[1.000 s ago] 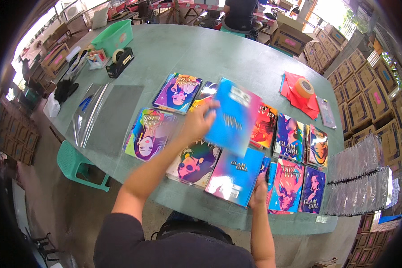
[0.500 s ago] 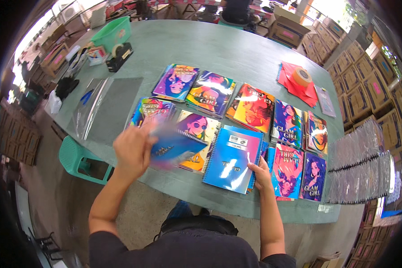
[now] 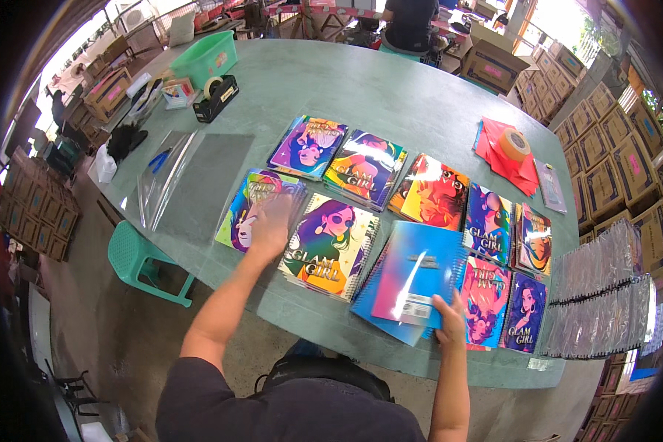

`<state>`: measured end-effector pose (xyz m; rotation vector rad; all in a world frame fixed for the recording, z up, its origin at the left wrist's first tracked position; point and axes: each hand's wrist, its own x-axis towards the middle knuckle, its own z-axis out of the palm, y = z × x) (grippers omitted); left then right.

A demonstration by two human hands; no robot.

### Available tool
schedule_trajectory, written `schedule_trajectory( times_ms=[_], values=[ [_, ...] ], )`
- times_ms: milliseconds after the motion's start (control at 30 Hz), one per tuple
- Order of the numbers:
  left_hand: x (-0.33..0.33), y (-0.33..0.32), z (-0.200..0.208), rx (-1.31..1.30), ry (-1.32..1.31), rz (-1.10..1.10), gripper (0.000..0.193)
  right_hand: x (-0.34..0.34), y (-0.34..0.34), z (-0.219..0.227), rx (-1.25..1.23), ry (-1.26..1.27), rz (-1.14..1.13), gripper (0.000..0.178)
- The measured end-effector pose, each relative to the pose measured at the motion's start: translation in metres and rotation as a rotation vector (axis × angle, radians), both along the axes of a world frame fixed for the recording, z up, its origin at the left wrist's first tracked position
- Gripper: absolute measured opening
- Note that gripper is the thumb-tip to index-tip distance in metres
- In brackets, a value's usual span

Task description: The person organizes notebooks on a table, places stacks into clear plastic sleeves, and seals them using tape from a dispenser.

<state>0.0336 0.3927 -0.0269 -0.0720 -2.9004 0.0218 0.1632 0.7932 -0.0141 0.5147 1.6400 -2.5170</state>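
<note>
My right hand grips the lower right edge of a few spiral notebooks with shiny blue and pink back covers, slightly fanned out. Farther left, my left hand is over a stack of multicoloured notebooks; it is blurred, and its fingertips are hard to make out. Between the hands lies a stack of cream notebooks with a woman in sunglasses on the cover. Behind stand purple, rainbow and orange-red notebook stacks.
More notebooks and wire-bound clear packs lie at the right. Brown tape sits on red sheets. Clear plastic sheets, a tape dispenser and a green basket are at left. A green stool stands beside the table.
The blue notebook that was in my left hand is no longer seen there; that hand now reaches onto the left stack. My right hand's notebooks have turned, label now toward me.
</note>
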Motion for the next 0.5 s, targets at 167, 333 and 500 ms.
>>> schedule_trajectory(
  times_ms=[167,333,500],
  values=[
    [0.008,0.039,0.122,0.565,-0.01,-0.101,0.055,0.068,0.078,0.039,-0.068,0.024,-0.096,0.059],
    [0.04,0.19,0.096,1.005,0.314,-0.616,0.055,0.085,0.115,0.005,-0.133,-0.08,-0.184,0.05],
    [0.13,0.224,0.015,0.326,-0.164,-0.913,0.084,0.078,0.124,-0.009,-0.091,-0.086,-0.193,0.032]
  ],
)
